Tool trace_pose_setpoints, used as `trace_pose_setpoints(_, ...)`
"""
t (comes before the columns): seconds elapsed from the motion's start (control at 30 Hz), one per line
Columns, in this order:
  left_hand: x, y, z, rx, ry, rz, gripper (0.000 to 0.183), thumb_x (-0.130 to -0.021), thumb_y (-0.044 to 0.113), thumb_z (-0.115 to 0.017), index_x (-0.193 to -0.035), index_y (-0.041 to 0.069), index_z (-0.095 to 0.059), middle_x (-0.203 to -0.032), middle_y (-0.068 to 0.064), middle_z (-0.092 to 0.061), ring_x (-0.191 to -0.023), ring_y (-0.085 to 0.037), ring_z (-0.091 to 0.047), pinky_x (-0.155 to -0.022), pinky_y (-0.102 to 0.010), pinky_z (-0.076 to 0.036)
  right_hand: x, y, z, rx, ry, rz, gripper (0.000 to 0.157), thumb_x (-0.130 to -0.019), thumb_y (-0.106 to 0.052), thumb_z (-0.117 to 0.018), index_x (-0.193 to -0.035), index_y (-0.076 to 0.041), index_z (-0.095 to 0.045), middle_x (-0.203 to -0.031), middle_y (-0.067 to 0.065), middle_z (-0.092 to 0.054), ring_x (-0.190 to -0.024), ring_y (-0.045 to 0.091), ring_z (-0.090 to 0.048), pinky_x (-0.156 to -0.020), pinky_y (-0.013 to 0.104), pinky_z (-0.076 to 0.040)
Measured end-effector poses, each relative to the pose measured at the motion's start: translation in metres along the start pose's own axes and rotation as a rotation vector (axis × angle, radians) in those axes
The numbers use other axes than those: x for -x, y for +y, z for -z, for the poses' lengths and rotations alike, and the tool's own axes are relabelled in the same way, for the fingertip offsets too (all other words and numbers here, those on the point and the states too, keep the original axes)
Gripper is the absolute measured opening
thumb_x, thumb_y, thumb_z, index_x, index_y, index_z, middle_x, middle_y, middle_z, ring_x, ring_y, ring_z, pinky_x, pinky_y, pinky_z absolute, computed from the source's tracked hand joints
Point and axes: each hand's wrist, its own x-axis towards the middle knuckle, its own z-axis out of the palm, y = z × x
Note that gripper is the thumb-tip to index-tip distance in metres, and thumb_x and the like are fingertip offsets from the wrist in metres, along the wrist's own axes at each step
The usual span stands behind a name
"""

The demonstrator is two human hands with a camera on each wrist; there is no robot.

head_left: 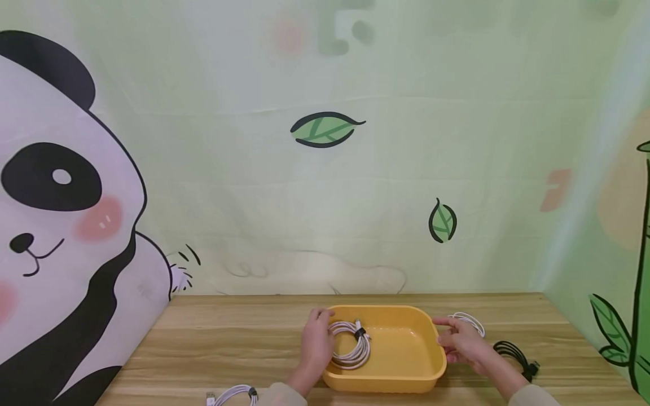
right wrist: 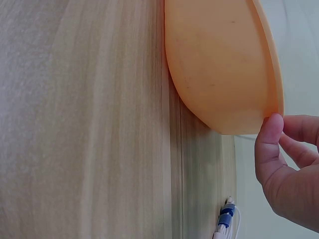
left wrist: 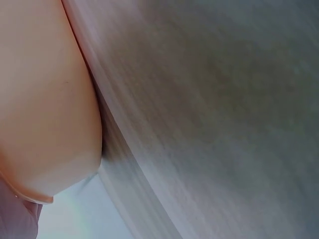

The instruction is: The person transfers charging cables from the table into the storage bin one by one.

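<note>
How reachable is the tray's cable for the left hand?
Probably yes: the yellow tray is uncovered and the coiled cable lies beside the left hand, which would first release its grip.

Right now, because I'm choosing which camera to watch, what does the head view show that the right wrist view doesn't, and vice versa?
Only the head view: the left hand at the tray's side, the coiled cable inside, the black cable on the right, the cable at lower left and the panda print.

Only the right wrist view: blue-looking bands on a white cable.

Both: the yellow tray, the right hand at its edge, the wooden tabletop and a white cable outside the tray.
</note>
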Motion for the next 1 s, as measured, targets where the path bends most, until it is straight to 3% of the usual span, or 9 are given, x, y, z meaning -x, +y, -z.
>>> trace_pose_setpoints(0.23, -0.002, -0.002, 0.003, 0.076, 0.002, 0.027, 0.036, -0.062, -0.015, -0.061, -0.093, 0.001, -0.063, -0.092, -0.009, -0.058, -0.076, -0.019, -0.058, -0.064, -0.026, -0.051, 0.000, 0.001, 0.000, -0.005, -0.011, 0.014, 0.053, -0.082, -0.001, -0.051, -0.130, 0.007, -0.030, -0.074, 0.005, -0.050, -0.054, 0.009, -0.050, -0.048, 0.021, -0.046)
trace_pose_setpoints(0.5, -0.006, -0.004, 0.010, 0.263, -0.075, 0.124, 0.031, -0.065, -0.012, -0.065, -0.094, -0.002, -0.062, -0.092, -0.014, -0.058, -0.073, -0.021, -0.059, -0.061, -0.021, -0.050, 0.001, 0.000, 0.000, 0.008, -0.007, 0.010, 0.053, -0.081, 0.000, -0.051, -0.130, 0.007, -0.031, -0.074, 0.004, -0.049, -0.054, 0.009, -0.050, -0.049, 0.021, -0.047)
trace_pose_setpoints(0.73, -0.009, -0.007, 0.019, 0.416, -0.204, 0.171, 0.032, -0.068, -0.011, -0.063, -0.098, -0.006, -0.059, -0.096, -0.018, -0.057, -0.078, -0.027, -0.059, -0.064, -0.023, -0.051, 0.000, 0.001, 0.000, 0.007, -0.007, 0.012, 0.053, -0.081, 0.000, -0.051, -0.129, 0.008, -0.031, -0.073, 0.004, -0.049, -0.054, 0.009, -0.050, -0.048, 0.021, -0.047)
trace_pose_setpoints(0.9, -0.013, -0.009, 0.028, 0.512, -0.320, 0.225, 0.032, -0.070, -0.011, -0.062, -0.101, -0.007, -0.057, -0.101, -0.021, -0.056, -0.079, -0.022, -0.057, -0.063, -0.023, -0.050, 0.000, 0.000, 0.001, 0.004, -0.012, 0.010, 0.053, -0.081, 0.000, -0.050, -0.130, 0.007, -0.031, -0.073, 0.004, -0.049, -0.053, 0.009, -0.050, -0.048, 0.021, -0.047)
trace_pose_setpoints(1.0, -0.015, -0.010, 0.032, 0.536, -0.377, 0.206, 0.029, -0.071, -0.010, -0.062, -0.100, -0.006, -0.057, -0.099, -0.022, -0.057, -0.079, -0.022, -0.057, -0.064, -0.024, -0.051, 0.000, 0.000, 0.000, 0.010, 0.003, 0.006, 0.053, -0.081, 0.000, -0.051, -0.129, 0.007, -0.032, -0.073, 0.004, -0.050, -0.054, 0.009, -0.050, -0.048, 0.021, -0.047)
